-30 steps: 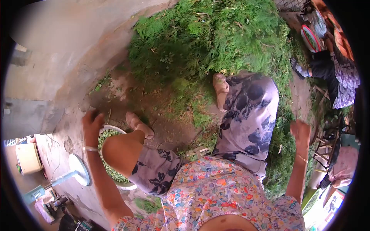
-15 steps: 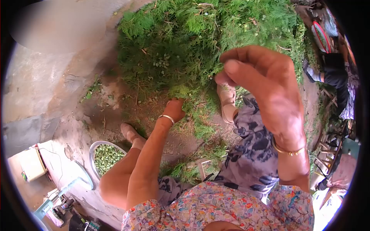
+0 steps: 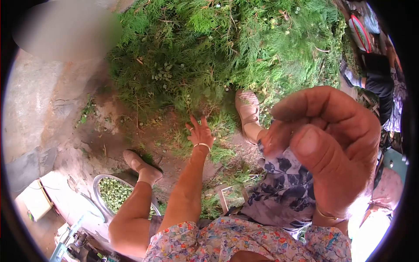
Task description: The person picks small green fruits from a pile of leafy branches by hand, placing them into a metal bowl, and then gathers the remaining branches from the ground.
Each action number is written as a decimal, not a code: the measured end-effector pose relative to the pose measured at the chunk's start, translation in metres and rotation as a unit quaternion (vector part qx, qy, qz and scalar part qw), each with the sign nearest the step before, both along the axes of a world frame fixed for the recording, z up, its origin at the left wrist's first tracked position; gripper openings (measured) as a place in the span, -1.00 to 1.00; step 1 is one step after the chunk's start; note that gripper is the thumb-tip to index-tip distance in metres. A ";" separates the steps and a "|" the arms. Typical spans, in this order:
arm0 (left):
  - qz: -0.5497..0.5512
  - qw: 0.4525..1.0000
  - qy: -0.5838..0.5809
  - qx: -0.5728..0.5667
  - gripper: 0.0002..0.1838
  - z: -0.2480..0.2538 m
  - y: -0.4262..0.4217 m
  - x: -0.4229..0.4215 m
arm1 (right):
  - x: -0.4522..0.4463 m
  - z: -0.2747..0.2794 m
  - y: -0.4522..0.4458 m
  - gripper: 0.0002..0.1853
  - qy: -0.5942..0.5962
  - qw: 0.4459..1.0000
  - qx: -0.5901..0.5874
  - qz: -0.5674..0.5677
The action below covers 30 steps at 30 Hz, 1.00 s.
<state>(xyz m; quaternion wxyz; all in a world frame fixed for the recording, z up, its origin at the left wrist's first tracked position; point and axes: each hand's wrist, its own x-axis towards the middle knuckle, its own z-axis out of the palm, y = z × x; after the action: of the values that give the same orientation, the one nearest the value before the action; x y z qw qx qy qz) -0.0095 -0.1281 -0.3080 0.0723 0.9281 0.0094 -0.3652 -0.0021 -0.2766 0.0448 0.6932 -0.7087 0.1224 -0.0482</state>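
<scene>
The left hand (image 3: 200,133) has swung from beside the basin (image 3: 95,187) to the near edge of the leafy green pile (image 3: 209,52), fingers spread, so work likely centres there; the raised right hand (image 3: 338,148) curls, its grip unclear.

From here I see the left hand (image 3: 201,132), earlier well apart from the leafy heap (image 3: 196,56), has come to its near edge, fingers now spread; the right hand (image 3: 338,139), low beside the heap before, is lifted
</scene>
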 end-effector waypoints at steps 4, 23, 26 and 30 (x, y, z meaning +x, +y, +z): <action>-0.058 0.993 -0.091 -0.048 -0.32 -0.108 0.039 -0.024 | -0.007 -0.002 0.000 -0.59 0.073 0.991 0.098 -0.045; 0.314 0.697 -0.010 -0.644 -0.64 0.257 0.147 0.048 | 0.016 -0.016 0.051 -0.90 0.007 0.991 0.037 0.131; 0.323 0.657 -0.029 -0.681 -0.65 0.291 0.149 0.034 | 0.017 -0.019 0.065 -0.91 -0.029 0.975 0.016 0.221; 0.345 0.587 -0.030 -0.732 -0.65 0.310 0.141 0.023 | 0.013 -0.028 0.086 -0.88 -0.051 0.957 -0.108 0.263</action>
<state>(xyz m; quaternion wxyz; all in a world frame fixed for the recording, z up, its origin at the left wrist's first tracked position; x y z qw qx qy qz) 0.0137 0.0126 0.0020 0.8479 0.4996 0.0561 -0.1686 0.0106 -0.1905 0.0163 0.6057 -0.7833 -0.1098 0.0871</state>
